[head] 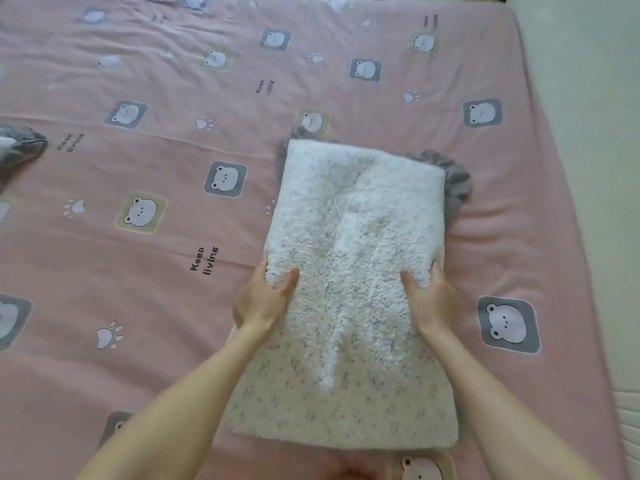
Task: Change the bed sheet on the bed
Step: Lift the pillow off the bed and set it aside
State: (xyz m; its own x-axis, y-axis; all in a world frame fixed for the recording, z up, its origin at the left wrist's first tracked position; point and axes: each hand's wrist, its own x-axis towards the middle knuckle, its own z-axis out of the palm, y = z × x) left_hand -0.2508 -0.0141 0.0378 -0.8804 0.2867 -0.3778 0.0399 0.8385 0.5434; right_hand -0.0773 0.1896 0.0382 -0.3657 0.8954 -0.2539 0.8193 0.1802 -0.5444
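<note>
Left grip (265,301) and right grip (431,299) clamped on sides of folded fleece blanket (349,258), lying on pink bear-print sheet (166,174). Risk: lifted so, folds can slip open, drag and wrinkle sheet.

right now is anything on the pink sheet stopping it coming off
Yes: a folded white blanket lies on the pink sheet, gripped at its sides by the left hand and right hand; grey fabric lies at the left edge.

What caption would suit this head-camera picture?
The left hand and right hand grip a folded fluffy white blanket on the pink bear-print sheet.
</note>
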